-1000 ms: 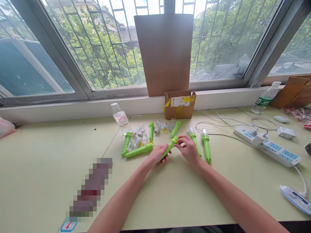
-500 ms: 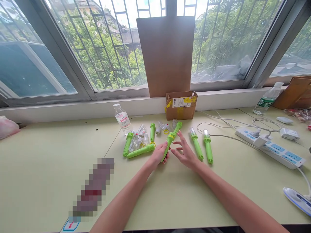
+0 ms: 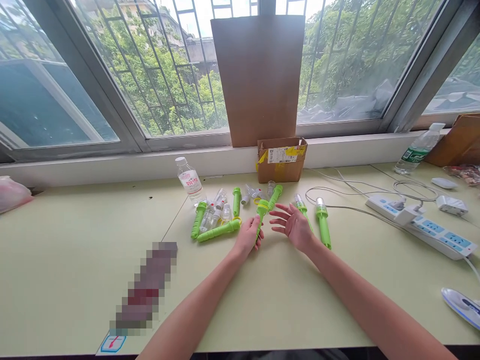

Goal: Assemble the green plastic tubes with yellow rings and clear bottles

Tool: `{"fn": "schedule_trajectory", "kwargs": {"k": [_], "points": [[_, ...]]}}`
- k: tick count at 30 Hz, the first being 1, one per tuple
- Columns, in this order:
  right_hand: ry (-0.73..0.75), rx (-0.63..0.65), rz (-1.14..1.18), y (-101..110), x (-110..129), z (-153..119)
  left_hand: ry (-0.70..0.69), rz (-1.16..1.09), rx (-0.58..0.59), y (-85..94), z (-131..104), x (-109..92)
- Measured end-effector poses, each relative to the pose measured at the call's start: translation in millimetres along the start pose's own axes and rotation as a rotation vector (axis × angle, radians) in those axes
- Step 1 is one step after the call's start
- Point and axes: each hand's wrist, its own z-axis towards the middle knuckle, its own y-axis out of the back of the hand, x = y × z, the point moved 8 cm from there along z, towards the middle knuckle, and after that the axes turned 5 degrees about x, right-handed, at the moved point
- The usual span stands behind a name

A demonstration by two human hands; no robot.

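My left hand (image 3: 249, 237) is wrapped round a green tube (image 3: 262, 210) with a yellow ring near its top, held tilted above the table. To its right my right hand (image 3: 294, 227) is empty, palm turned inward and fingers spread, partly covering a green tube with a clear cap (image 3: 300, 204). A second capped green tube (image 3: 323, 225) lies further right. Behind the held tube rests another green tube (image 3: 276, 196). Left of my left hand lie more green tubes (image 3: 219, 232), several clear caps (image 3: 207, 219) and a yellow ring (image 3: 237, 220).
A small cardboard box (image 3: 279, 172) stands at the back before a brown board (image 3: 260, 80). Water bottles stand at the back left (image 3: 190, 182) and right (image 3: 418, 150). A power strip (image 3: 423, 227) with cables lies right. A blurred dark patch (image 3: 146, 285) is at the left front.
My right hand has moved away from the held tube to the right, opening its fingers and now overlapping a capped tube. The view has shifted slightly.
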Motion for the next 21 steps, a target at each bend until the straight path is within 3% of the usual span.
{"fn": "schedule_trajectory", "kwargs": {"k": [3,6,13,18,21], "points": [[0.0,-0.109,-0.03,6,0,7,0.002,-0.004,-0.024,0.9,1,2],[0.065,-0.197,-0.207,10,8,16,0.012,-0.042,-0.062,3.8,1,4],[0.368,-0.241,-1.025,-8,40,44,-0.006,-0.061,-0.117,6.8,0,5],[0.209,-0.135,-1.477,-21,23,74,-0.006,-0.067,-0.106,5.8,0,5],[0.103,-0.066,-1.623,-24,6,83,-0.011,-0.067,-0.11,6.2,0,5]]}}
